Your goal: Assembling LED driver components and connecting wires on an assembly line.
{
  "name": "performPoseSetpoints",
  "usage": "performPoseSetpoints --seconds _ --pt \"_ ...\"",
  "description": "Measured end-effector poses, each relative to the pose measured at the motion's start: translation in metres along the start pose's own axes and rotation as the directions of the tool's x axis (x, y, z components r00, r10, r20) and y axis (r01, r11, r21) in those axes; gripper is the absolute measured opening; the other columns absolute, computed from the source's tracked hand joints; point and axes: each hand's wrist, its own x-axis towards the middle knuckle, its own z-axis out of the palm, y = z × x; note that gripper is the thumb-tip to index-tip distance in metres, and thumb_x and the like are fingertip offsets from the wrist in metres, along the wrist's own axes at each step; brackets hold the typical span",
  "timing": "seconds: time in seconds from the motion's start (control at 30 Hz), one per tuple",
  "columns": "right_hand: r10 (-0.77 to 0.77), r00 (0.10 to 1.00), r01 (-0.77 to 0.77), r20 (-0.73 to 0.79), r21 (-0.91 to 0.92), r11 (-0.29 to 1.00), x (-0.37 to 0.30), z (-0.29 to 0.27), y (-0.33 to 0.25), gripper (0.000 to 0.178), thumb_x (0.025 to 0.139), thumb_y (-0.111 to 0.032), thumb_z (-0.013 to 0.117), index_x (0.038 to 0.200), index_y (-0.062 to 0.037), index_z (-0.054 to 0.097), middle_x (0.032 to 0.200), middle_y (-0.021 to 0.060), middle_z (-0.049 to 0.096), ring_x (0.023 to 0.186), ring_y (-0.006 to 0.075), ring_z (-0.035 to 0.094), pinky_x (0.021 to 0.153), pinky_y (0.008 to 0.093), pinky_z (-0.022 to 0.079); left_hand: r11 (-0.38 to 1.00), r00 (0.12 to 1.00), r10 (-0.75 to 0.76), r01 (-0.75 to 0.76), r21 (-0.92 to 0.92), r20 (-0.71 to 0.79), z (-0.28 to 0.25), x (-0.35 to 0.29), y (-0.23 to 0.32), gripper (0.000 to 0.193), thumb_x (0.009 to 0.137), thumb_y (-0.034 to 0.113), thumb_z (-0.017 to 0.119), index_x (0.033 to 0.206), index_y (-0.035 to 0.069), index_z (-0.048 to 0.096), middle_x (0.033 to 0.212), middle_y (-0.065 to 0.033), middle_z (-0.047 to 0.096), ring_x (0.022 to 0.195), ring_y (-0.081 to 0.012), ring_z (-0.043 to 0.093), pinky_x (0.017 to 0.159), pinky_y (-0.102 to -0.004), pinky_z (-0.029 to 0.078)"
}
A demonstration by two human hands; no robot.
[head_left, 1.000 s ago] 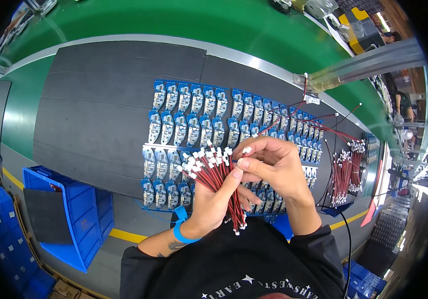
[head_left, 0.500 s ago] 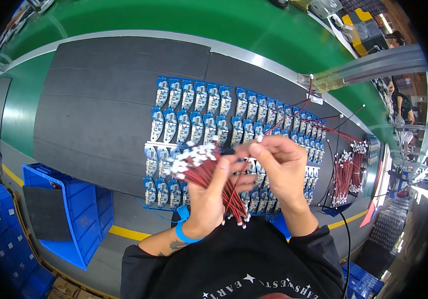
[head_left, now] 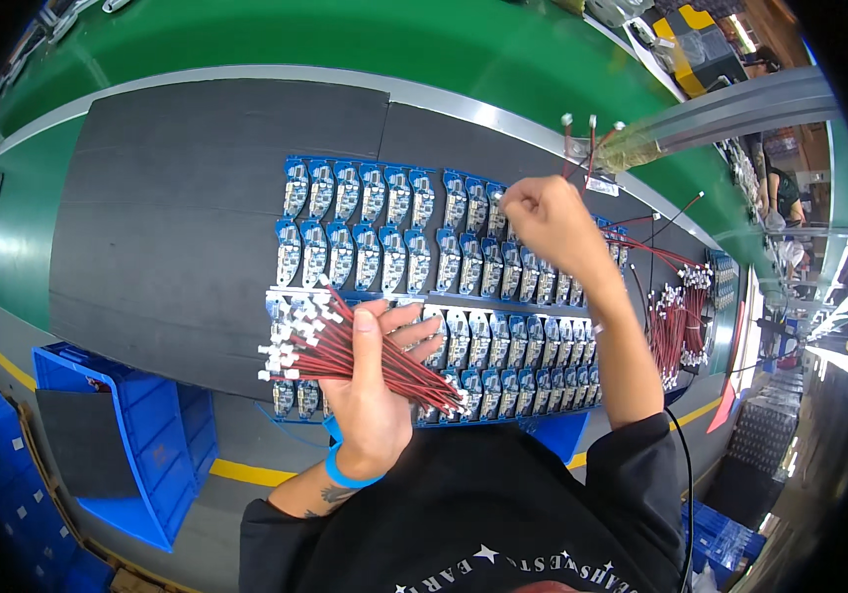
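My left hand (head_left: 370,390) is closed loosely around a bundle of red-and-black cables (head_left: 399,381), its thumb laid across them and its fingers stretched beneath. White connectors (head_left: 291,336) fan out at the bundle's left end, with more at the lower right end. Farther off, my right hand (head_left: 557,227) is pinched over the upper rows of blue circuit boards (head_left: 373,193). Its fingertips touch or hover at a board, around what looks like a cable end that they mostly hide. Behind this hand, several cables stand up with white connectors (head_left: 592,121) at their free ends.
A dark mat (head_left: 167,208) covers the bench under the boards. More bundled cables (head_left: 679,321) lie at the right. A metal post (head_left: 730,114) crosses the far right. Blue bins (head_left: 147,435) stand beside the bench at lower left; a person (head_left: 785,193) is at far right.
My right hand has left the bundle and moved up over the boards. My left hand has shifted left with the cables. More loose cable ends now stand up behind my right hand.
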Motion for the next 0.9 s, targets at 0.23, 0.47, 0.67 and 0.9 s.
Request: performPoseSetpoints --seconds 0.23,0.47,0.67,0.9 --pt "0.227 0.899 -0.212 0.374 -0.082 0.974 0.029 -0.014 0.009 0.019 0.076 -0.012 0.058 0.072 0.0049 0.066 0.052 0.0068 0.053 0.040 0.0131 0.050 0.035 0.0279 0.040 0.998 0.995 -0.047 0.044 0.041 0.089 -0.001 0.001 -0.002 0.028 0.099 0.026 0.044 0.113 0.001 0.049 0.098 -0.0149 0.061 0.085 -0.0262 0.066 0.071 -0.0400 0.057" --pt "0.225 0.858 -0.204 0.462 -0.096 0.974 0.038 -0.016 0.006 0.019 0.074 -0.011 0.058 0.072 0.0065 0.066 0.051 0.0065 0.053 0.039 0.0143 0.050 0.036 0.0281 0.040 0.996 0.992 -0.077 0.073 0.044 0.096 0.001 0.002 -0.001 0.028 0.100 0.025 0.044 0.113 0.000 0.048 0.097 -0.0161 0.062 0.084 -0.0259 0.067 0.071 -0.0398 0.057" --pt "0.287 0.821 -0.221 0.494 -0.187 0.957 0.050 -0.015 -0.002 0.019 0.070 -0.011 0.060 0.073 0.0066 0.066 0.052 0.0066 0.054 0.040 0.0154 0.052 0.037 0.0275 0.043 0.996 0.990 -0.086 0.085 0.013 0.108 -0.001 0.004 -0.003 0.027 0.099 0.020 0.046 0.111 -0.005 0.050 0.098 -0.0207 0.063 0.083 -0.0287 0.068 0.069 -0.0380 0.057" --pt "0.049 0.918 0.097 0.393 -0.344 0.934 0.039 -0.034 -0.001 0.021 0.079 -0.013 0.058 0.077 0.0050 0.067 0.061 0.0152 0.062 0.051 0.0246 0.061 0.053 0.0367 0.050 0.977 0.943 -0.203 0.179 0.112 0.265 0.007 -0.002 0.000 0.030 0.099 0.023 0.043 0.115 -0.002 0.048 0.099 -0.0195 0.063 0.079 -0.0283 0.068 0.064 -0.0374 0.057"
